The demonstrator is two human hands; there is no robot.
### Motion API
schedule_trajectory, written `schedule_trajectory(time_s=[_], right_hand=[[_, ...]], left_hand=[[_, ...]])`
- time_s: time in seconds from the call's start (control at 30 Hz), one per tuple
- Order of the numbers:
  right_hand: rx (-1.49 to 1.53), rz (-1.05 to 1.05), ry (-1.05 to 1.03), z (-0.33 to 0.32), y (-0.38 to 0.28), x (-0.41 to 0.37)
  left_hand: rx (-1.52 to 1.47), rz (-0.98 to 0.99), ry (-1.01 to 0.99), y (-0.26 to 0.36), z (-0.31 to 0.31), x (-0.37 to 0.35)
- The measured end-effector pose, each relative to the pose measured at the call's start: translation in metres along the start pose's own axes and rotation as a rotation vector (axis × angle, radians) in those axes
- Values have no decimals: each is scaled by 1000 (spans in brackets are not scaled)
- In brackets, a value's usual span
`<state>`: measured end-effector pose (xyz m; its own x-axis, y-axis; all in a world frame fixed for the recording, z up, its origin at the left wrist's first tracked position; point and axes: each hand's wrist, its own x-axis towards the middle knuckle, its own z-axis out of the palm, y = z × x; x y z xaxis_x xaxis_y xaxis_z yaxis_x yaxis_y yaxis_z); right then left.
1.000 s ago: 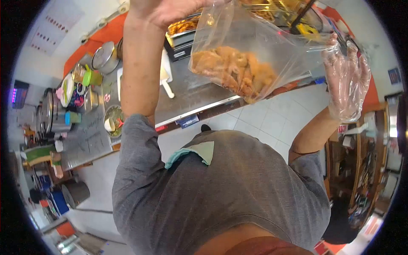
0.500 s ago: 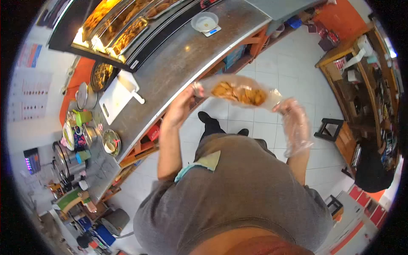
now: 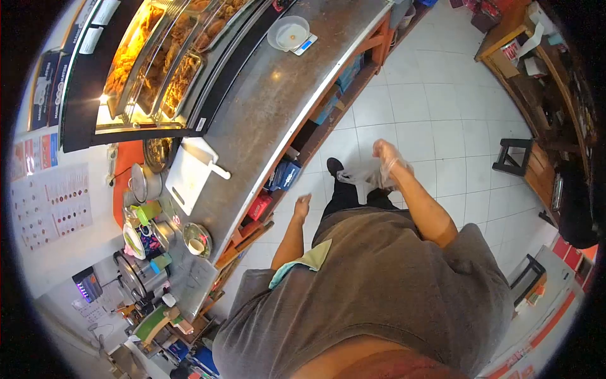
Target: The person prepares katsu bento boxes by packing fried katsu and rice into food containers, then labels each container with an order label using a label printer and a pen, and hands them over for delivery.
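One clear plastic bag (image 3: 361, 179) is beside the right hand (image 3: 386, 155), fingers curled, grip indistinct; left hand (image 3: 303, 206), finger state unclear, is near the counter (image 3: 268, 101), bearing scale (image 3: 305, 45) and cutting board (image 3: 188, 172).

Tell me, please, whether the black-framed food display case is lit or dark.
It is lit: a yellow glow shines inside the case, over the browned food.

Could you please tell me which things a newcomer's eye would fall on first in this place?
Probably the glowing display case at upper left, where browned food lies in trays behind a black frame. Next, perhaps, the right hand, in a clear glove above the pale tiled floor, with blurred clear plastic beside it. The white cutting board also stands out on the dark counter, just below the case.
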<state>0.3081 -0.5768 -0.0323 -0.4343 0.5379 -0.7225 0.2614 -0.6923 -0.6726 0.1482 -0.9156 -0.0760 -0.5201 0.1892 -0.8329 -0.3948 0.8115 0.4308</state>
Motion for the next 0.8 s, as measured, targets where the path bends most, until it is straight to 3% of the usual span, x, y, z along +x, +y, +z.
schedule_trajectory(time_s=[0.03, 0.1, 0.13, 0.2, 0.23, 0.3, 0.33, 0.37, 0.43, 0.47, 0.53, 0.57, 0.6, 0.63, 0.67, 0.7, 0.73, 0.77, 0.8], right_hand=[[-1, 0, 0, 10, -5, 11], [508, -42, 48, 36, -21, 31], [506, -49, 44, 48, -36, 31], [668, -61, 5, 72, -69, 20], [674, -61, 3, 80, -68, 31], [808, -185, 3, 95, -66, 70], [813, -186, -2, 104, -68, 85], [880, -126, -91, 114, -69, 99], [948, -64, -188, 131, -67, 132], [870, 19, -130, 139, -64, 154], [786, 94, -92, 150, -60, 190], [774, 79, 2, 155, -54, 202], [762, 69, 96, 159, -47, 218], [928, 30, -252, 154, -31, 243], [1066, 41, -408, 145, -15, 262], [1119, -27, -838, 126, 2, 285], [1145, -81, -1276, 117, 12, 300], [1048, 80, -632, 121, -14, 262], [842, 201, -30, 129, -42, 219]], left_hand=[[-31, -124, 13, -16, -11, -15], [-43, -250, -49, -75, -33, -7], [-82, -277, -99, -103, -42, -4], [95, -179, -176, -100, -66, -36], [99, -178, -172, -132, -78, -8], [591, 469, -67, -220, -78, 24], [833, 795, -7, -236, -89, 42], [840, 794, -2, -238, -93, 42], [-4, 200, -99, -233, -96, 44], [-3, 202, -92, -230, -116, 18], [136, 104, -57, -136, -120, -23], [-183, -31, 20, -125, -115, -27], [-188, -28, 37, -107, -118, -34], [-258, -77, 42, -79, -121, -52], [-332, -135, 47, -66, -121, -65], [-350, -152, 65, -85, -121, -55], [-289, 117, -11, -130, -116, -33], [-229, 383, -66, -162, -104, -34], [-370, -358, 12, -116, -93, -52]])
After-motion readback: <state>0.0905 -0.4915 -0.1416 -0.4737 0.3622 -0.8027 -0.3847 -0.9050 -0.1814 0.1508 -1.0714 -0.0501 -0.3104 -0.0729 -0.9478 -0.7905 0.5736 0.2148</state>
